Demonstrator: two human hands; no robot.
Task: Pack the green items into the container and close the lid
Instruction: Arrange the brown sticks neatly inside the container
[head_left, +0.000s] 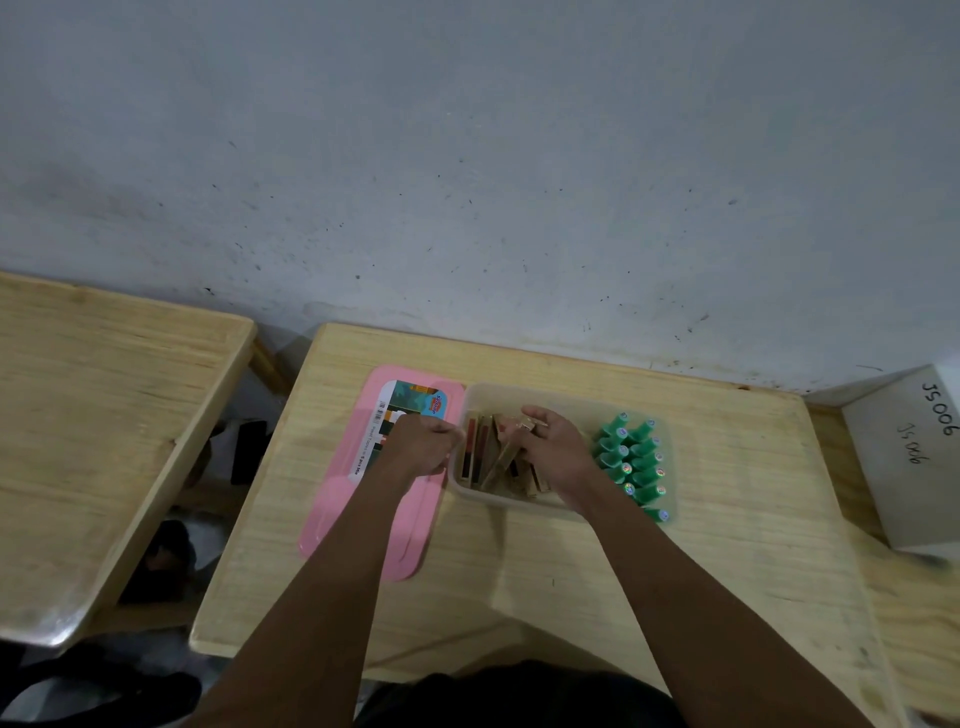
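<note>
1. The green items (641, 462), small capped bottles in two rows, stood upright at the right end of the translucent container (498, 501), which sat in the middle of the wooden table (571, 582).
2. The container's left part held tan boxes (488, 452) standing on edge, several of them leaning.
3. The right hand (553, 454) was down among those boxes, its fingers curled round one small tan box (527, 425) held above the others.
4. The left hand (421, 447) was balled up at the container's left wall. Whether its fingers clasped the rim could not be made out.
5. The pink lid (363, 519) lay flat on the table just left of the container, partly under the left forearm, with a printed label (410, 410) at its far end.
6. A second wooden table (104, 415) stood to the left across a gap, and a grey box (904, 467) with handwritten marks sat at the right edge. A scuffed grey wall (467, 156) rose behind.
</note>
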